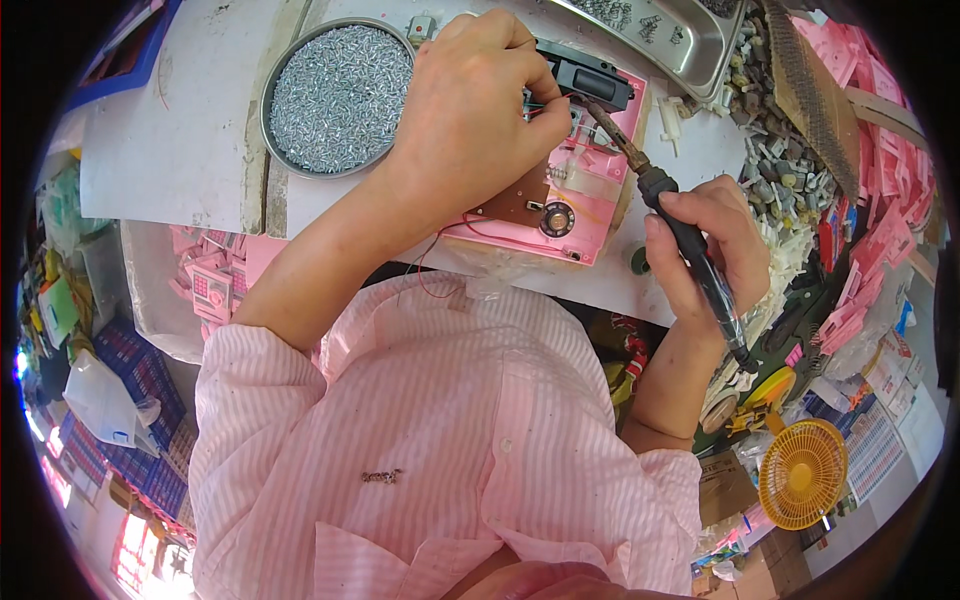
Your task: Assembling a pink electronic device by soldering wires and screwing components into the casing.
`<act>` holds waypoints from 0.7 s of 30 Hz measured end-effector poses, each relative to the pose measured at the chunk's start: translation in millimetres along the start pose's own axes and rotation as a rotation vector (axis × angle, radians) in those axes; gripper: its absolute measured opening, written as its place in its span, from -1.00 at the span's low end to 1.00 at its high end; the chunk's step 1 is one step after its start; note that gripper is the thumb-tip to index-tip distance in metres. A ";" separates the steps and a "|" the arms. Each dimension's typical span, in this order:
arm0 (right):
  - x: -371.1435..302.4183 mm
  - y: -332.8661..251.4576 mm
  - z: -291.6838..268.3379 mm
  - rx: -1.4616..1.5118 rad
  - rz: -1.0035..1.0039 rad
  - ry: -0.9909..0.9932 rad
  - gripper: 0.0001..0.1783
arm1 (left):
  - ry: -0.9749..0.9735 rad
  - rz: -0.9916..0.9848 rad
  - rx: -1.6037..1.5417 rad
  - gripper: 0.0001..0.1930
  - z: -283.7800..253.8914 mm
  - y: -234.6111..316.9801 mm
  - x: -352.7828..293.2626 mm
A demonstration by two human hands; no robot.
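My right hand (715,245) is closed round a black-handled soldering iron (690,235). Its dark tip slants up and left to a black plastic part (590,80) on an open pink plastic housing (600,225). Close to that tip, the thumb and forefinger of my left hand (480,105) are pinched together on what looks like a thin red wire, largely hidden by the fingers. Inside the housing sit a brown board (515,205) and a round dark component (557,219). Thin red wires (425,265) trail off the housing's left edge.
A round metal bowl (267,105) full of small silvery screws stands left of my left hand. At the back right is a metal tray (690,75) with springs. Small grey and white parts (775,180) and pink plastic pieces (880,265) lie piled on the right; a yellow basket (803,475) is lower right.
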State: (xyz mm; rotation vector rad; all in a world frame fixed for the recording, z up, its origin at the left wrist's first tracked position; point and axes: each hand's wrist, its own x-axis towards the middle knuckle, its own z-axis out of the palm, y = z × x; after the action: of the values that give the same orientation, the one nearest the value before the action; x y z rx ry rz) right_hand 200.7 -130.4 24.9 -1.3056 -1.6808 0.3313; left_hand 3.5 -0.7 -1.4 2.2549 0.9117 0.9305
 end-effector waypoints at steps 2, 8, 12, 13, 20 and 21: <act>-1.3 -0.6 -2.3 0.037 0.015 0.010 -0.71 | -0.001 -0.001 0.002 -0.86 0.1 0.6 0.4; -2.2 -1.2 -5.4 0.066 0.043 0.013 -0.71 | 0.015 0.018 0.012 -0.85 1.3 1.0 0.6; -3.3 -0.1 -6.2 0.072 0.051 0.016 -0.71 | 0.015 -0.001 0.009 -0.85 -0.2 4.7 0.9; -3.5 0.2 -6.5 0.072 0.055 0.016 -0.71 | 0.009 -0.012 0.013 -0.85 -4.1 11.8 3.2; -3.9 2.2 -9.1 0.071 0.079 -0.019 -0.71 | 0.001 0.001 0.011 -0.85 0.8 2.8 0.3; -3.0 1.5 -8.9 0.062 0.089 -0.022 -0.71 | 0.001 -0.001 0.011 -0.85 0.5 3.2 0.4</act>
State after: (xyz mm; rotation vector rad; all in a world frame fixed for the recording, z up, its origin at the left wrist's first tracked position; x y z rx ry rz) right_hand 208.6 -135.2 27.0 -1.3373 -1.6211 0.4479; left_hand 5.3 -2.5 0.6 2.2635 0.9207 0.9282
